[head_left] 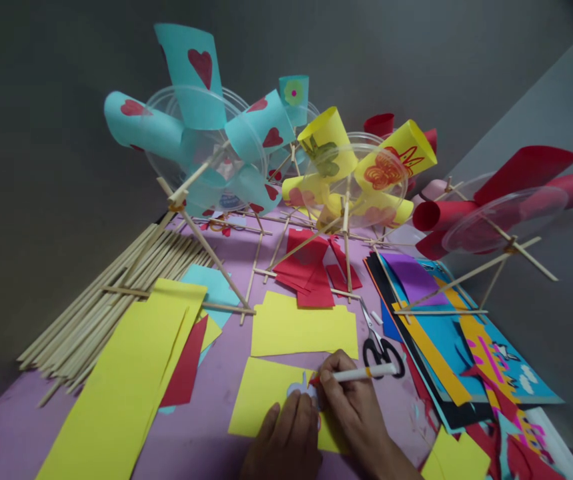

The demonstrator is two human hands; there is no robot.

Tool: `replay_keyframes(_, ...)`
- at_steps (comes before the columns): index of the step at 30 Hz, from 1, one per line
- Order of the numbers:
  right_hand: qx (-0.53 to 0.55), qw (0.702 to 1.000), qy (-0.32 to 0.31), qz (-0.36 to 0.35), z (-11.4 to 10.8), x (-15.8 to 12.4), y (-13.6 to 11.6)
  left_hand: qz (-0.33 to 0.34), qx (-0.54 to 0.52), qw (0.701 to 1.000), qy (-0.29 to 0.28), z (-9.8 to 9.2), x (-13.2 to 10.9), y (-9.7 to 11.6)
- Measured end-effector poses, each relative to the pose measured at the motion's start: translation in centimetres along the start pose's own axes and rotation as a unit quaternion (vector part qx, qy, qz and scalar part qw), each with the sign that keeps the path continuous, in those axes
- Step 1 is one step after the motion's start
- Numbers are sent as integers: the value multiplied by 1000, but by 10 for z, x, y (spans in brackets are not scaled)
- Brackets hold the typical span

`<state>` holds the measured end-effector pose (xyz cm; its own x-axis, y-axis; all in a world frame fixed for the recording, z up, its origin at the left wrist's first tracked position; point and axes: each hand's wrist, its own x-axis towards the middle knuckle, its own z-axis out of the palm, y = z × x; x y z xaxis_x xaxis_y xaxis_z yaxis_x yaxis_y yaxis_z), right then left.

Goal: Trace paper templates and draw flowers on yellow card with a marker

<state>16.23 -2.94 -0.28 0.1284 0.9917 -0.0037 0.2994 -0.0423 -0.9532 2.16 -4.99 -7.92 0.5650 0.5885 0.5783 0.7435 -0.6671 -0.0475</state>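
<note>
My right hand [353, 403] grips a white marker [366, 372] with a red tip. That tip touches down beside a small pale lilac cutout [297, 387] on a yellow paper sheet [250, 400]. My left hand [289, 433] lies with its fingers stretched out over the cutout, pressing it to the sheet and covering much of its shape. A bit of red line shows on the paper near my fingers. Just beyond lies another yellow paper piece [303, 327]. Black-handled scissors [379, 343] rest to the right of it, blades pointing away.
Paper pinwheels on stick stands rise behind: light blue [253, 130], yellow [383, 170] and red [509, 190]. A bundle of wooden sticks [111, 293] and long yellow strips [126, 367] lie left. Red paper [309, 267] sits mid-table; coloured sheets [511, 363] and scraps lie right.
</note>
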Motion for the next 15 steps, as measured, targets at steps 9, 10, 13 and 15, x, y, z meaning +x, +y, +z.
replay_keyframes(9,-21,999,-28,-7,-1,0,-3,17,-30,999,-15,-13,7,-7)
replay_keyframes(10,-19,999,-31,-7,-1,0,-2,14,-28,999,-18,-13,7,-7)
replay_keyframes(13,-13,999,-36,-11,0,0,-2,13,-31,999,2,-12,7,-6)
replay_keyframes(15,-13,999,-38,-15,0,1,-3,13,-39,999,23,-12,8,-7)
